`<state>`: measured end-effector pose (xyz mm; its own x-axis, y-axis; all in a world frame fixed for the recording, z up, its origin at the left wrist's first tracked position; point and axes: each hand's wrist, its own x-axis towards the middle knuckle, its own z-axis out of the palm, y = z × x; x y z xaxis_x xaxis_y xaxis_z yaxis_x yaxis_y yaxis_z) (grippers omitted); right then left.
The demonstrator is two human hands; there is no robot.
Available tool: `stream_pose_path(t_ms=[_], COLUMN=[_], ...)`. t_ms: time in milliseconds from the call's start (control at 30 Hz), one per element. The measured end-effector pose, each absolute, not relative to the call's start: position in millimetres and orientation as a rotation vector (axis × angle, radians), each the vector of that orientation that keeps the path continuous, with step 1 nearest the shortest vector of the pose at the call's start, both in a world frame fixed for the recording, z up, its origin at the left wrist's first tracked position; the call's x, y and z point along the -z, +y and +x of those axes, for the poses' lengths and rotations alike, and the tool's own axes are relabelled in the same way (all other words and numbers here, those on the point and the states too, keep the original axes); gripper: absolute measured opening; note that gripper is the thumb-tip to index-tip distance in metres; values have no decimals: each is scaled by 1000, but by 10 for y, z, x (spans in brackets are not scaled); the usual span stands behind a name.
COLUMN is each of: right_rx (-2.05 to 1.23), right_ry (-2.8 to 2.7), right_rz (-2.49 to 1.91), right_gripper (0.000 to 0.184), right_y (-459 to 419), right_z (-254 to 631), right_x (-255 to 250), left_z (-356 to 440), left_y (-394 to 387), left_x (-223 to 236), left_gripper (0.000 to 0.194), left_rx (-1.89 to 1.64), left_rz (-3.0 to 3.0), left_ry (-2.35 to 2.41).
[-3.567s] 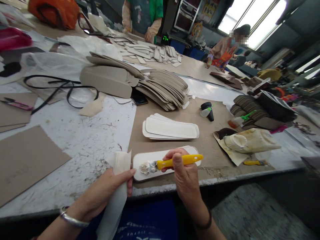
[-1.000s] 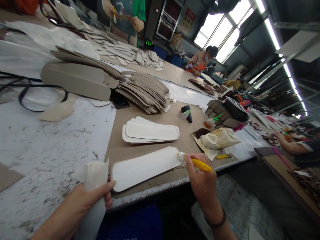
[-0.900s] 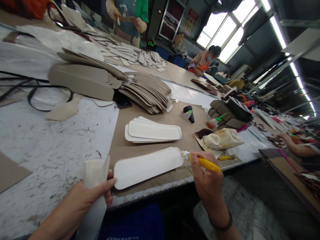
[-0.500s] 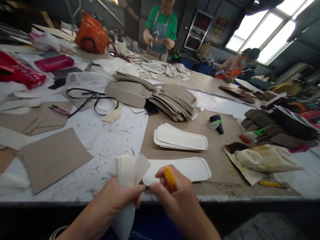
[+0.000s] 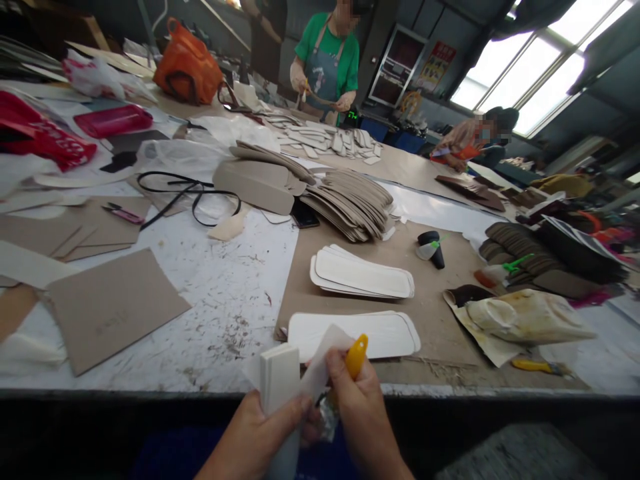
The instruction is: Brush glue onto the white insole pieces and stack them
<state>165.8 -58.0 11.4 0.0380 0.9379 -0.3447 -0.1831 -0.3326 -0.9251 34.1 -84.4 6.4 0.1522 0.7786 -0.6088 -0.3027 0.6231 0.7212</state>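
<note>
My left hand (image 5: 265, 427) is closed around a bundle of narrow white strips (image 5: 280, 380), held upright at the table's front edge. A thin translucent sheet (image 5: 323, 353) peels out from the bundle's right side, pinched by the thumb and fingers of my right hand (image 5: 357, 393). That hand also grips a brush by its yellow handle (image 5: 357, 357), which points up; its lower end, shiny and stained, shows between my hands. Just beyond lie white rounded panels (image 5: 350, 333) in a low pile. Farther back is a second pile of white panels (image 5: 363, 272).
Fanned grey-brown panels (image 5: 350, 200) stand mid-table. A yellow-handled brush (image 5: 537, 366) lies near a stained plastic container (image 5: 530, 317) at right. Left are a grey-brown board (image 5: 117, 307), pink-handled snips (image 5: 123, 213) and a black strap (image 5: 193, 200). A co-worker in green (image 5: 327, 60) stands across the table.
My hands have come closer together, and the bundle has shifted right and lower. My right hand has taken hold of the translucent sheet and bends it rightward, keeping the brush.
</note>
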Motion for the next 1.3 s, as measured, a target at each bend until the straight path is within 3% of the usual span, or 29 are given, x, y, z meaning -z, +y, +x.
stream_pose_path(t_ms=[100, 200, 400, 567, 967, 1133, 1300], right_rx=[-1299, -1388, -1356, -1306, -951, -837, -842], right_ry=[-845, -924, -1989, -2445, -2836, -2945, -2878], right_rz=[-1375, -1416, -1511, -1559, -1557, -1564, -1679], right_gripper=[47, 48, 32, 29, 16, 20, 17], right_y=[-465, -329, 77, 420, 565, 532, 399], right_z=[2040, 2418, 2400, 1975, 1752, 1690, 2063], right_x=[-342, -639, -887, -741, -571, -580, -687], left_z=[283, 116, -10, 46, 64, 124, 132], left_y=[-891, -794, -366, -178, -128, -90, -90], left_x=[-25, -54, -180, -218, -218, -177, -97], left_gripper=[56, 45, 38, 38, 36, 34, 39], left_rx=[-825, -849, -832, -738, -625, -594, -570], left_rz=[386, 458, 659, 671, 673, 705, 772], left_ry=[1177, 1255, 1369, 1395, 1426, 1541, 1575])
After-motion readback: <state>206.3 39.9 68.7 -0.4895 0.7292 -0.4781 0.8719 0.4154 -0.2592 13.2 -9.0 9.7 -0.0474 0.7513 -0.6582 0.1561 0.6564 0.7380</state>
